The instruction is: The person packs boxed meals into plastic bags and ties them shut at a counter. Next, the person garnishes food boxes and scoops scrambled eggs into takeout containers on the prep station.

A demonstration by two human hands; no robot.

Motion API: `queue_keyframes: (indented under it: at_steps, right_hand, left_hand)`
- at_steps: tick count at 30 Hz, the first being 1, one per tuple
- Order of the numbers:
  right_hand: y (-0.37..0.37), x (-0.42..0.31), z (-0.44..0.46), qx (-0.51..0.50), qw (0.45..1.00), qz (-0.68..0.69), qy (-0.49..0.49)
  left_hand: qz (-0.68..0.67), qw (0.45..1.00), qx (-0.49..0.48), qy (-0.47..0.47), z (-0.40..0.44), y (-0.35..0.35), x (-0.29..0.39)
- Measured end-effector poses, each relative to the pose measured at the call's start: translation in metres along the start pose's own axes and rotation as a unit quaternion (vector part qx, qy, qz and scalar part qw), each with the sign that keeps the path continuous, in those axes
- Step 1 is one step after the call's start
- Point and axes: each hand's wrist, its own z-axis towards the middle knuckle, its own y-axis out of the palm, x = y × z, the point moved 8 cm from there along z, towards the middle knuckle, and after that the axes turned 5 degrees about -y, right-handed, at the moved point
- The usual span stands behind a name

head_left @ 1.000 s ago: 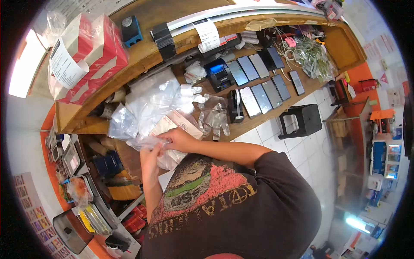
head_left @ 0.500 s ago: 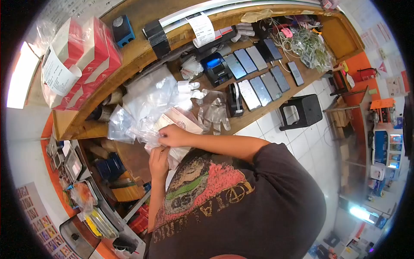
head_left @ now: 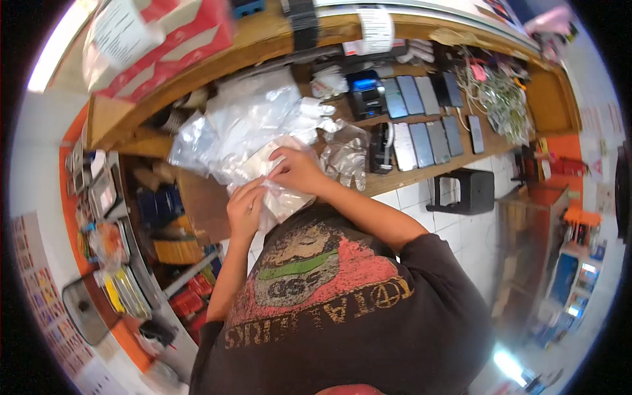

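Observation:
My left hand (head_left: pixel 244 207) and my right hand (head_left: pixel 297 172) meet at the near edge of the desk, fingertips almost touching. Both are closed on a clear plastic bag (head_left: pixel 279 203). Part of a cream paper packet (head_left: pixel 261 158) shows behind my fingers; whether it is inside the bag I cannot tell. Beyond my hands lies a pile of clear plastic bags (head_left: pixel 247 102). A translucent plastic glove (head_left: pixel 345 157) lies to the right of my right hand.
Two rows of phones (head_left: pixel 421 143) and a small black printer (head_left: pixel 366 99) lie on the desk (head_left: pixel 395 180). Tangled cables (head_left: pixel 503 99) are at the far right. Red-and-white boxes (head_left: pixel 191 36) stand on the upper shelf. A black stool (head_left: pixel 469 191) is beside the desk.
The camera view has shifted, so the desk items appear further right and higher. My hands still meet at the bag; the fingers of my left hand are now more extended along it.

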Motion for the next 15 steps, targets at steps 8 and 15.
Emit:
queue_keyframes:
  at_steps: [8,15]
  right_hand:
    - [0.006,0.027,0.000,-0.019,0.970,0.198,0.139]
    - [0.006,0.028,0.001,0.003,0.960,0.236,0.149]
  left_hand:
    - [-0.001,0.998,0.062,-0.026,-0.004,0.000,-0.008]
    - [0.093,0.992,0.081,0.016,-0.002,0.002,0.009]
